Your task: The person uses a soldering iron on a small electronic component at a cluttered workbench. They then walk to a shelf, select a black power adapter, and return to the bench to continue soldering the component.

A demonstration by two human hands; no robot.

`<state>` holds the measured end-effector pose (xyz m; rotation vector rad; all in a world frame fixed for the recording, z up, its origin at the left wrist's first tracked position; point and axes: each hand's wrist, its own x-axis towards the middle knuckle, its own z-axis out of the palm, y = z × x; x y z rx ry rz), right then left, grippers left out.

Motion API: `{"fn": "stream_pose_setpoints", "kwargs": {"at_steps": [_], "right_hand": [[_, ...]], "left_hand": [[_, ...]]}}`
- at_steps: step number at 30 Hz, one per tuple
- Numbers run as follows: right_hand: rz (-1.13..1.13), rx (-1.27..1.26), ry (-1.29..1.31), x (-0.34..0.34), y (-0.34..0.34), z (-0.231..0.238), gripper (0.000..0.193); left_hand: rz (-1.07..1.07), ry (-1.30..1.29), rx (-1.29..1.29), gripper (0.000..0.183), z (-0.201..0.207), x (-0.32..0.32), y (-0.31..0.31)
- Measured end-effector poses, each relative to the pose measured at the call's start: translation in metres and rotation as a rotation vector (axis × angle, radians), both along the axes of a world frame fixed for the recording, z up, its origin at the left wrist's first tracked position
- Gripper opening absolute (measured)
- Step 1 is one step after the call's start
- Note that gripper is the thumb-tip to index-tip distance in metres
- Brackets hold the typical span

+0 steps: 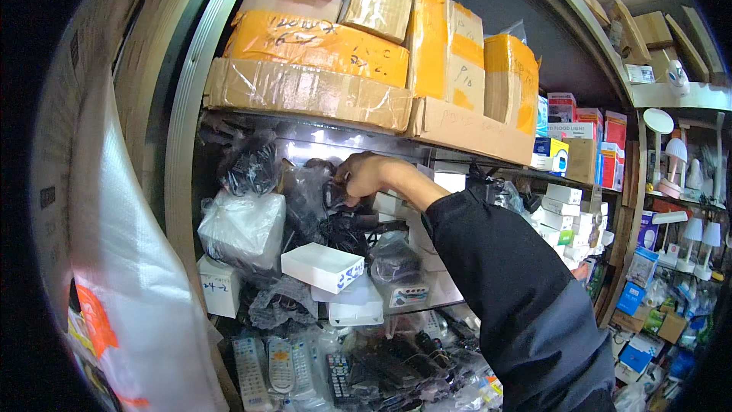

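My right hand (pixel 361 177), at the end of a black sleeve, reaches into the lit shelf under the cartons. Its fingers are curled in among dark plastic bags (pixel 303 197) and black cables (pixel 348 233); what they grip is hidden. Just below sits a small white box (pixel 322 265) with blue handwriting, lying tilted on other white pieces. A white box wrapped in clear plastic (pixel 242 223) stands to the left, under a black bagged bundle (pixel 252 168). Beneath the wrist are a bagged dark item (pixel 396 263) and more white boxes. My left hand does not show.
Taped cartons (pixel 313 42) fill the shelf above my hand. Remote controls (pixel 280 365) in plastic lie below. Small white boxes (pixel 562 206) stand right of my sleeve, and lamps (pixel 675 156) at far right. A white sack (pixel 137 282) and a metal upright (pixel 200 69) border the left.
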<state>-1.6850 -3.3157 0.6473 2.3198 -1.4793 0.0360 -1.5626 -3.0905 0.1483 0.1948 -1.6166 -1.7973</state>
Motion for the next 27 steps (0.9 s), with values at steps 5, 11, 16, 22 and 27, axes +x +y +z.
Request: {"fn": "stream_pose_setpoints", "kwargs": {"at_steps": [5,11,16,22,27], "right_hand": [[-0.11,-0.073,0.161,-0.013,-0.006,-0.012,0.046],[-0.19,-0.043,0.205,-0.019,-0.003,-0.039,0.051],[-0.091,-0.036,0.228,-0.025,-0.017,-0.034,0.059],[-0.039,0.088,0.23,-0.039,-0.021,-0.029,0.075],[-0.122,0.19,0.22,-0.039,-0.025,-0.03,0.08]], "left_hand": [[-0.043,0.066,0.115,0.053,0.019,-0.001,0.012],[-0.082,0.105,0.061,0.056,0.019,0.003,0.012],[-0.125,0.174,0.132,0.057,-0.002,0.002,0.007],[-0.232,0.265,0.236,0.064,-0.002,0.004,0.007],[-0.019,0.099,0.01,0.063,0.011,0.016,0.021]]}}
